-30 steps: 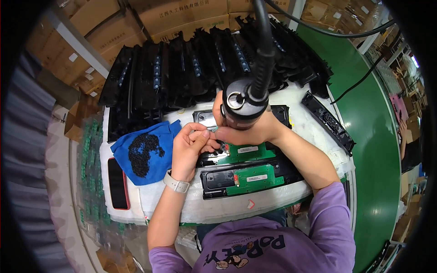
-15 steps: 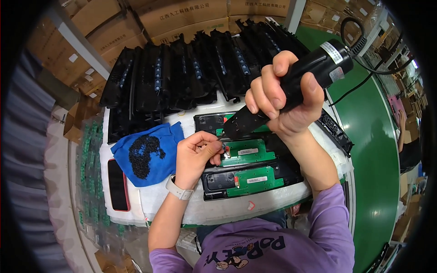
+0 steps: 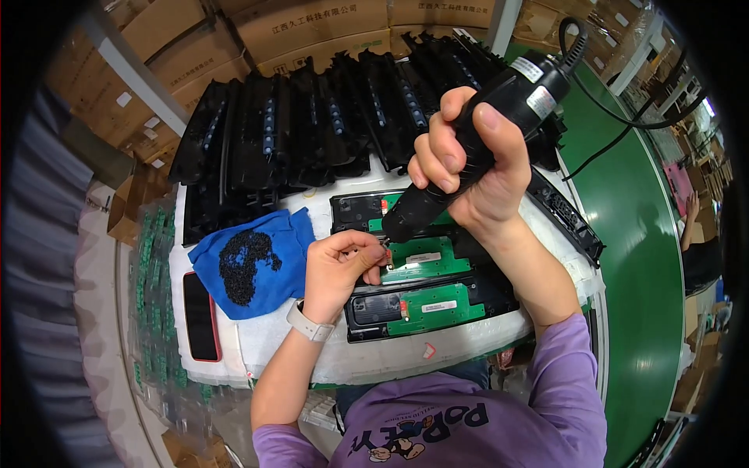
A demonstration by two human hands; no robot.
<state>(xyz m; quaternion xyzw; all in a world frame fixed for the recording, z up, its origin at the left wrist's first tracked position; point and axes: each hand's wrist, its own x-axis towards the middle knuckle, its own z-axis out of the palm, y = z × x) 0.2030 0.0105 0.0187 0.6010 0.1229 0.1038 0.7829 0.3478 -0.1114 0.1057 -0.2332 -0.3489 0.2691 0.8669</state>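
Note:
My right hand (image 3: 488,168) is wrapped round a black corded electric screwdriver (image 3: 521,97), tilted with its lower end down and to the left. That end meets the pinched fingers of my left hand (image 3: 339,269), just over the left part of a green circuit board (image 3: 437,264). Whatever sits between those left fingertips is too small to make out. The board lies in a black plastic panel. Nearer to me is another black panel (image 3: 373,310) with a green board (image 3: 441,310), and a further panel (image 3: 355,212) lies partly hidden beyond, under the screwdriver.
A blue cloth (image 3: 295,230) bears a heap of tiny black screws (image 3: 240,269), left of my left hand. A red-edged phone (image 3: 202,316) lies nearby. Black plastic housings (image 3: 257,148) crowd the back of the table. Another black part (image 3: 566,214) rests at the right.
The screwdriver and my right hand have moved left and slightly down, its body tilting more upright. My left hand stays nearly in place, fingers still pinched.

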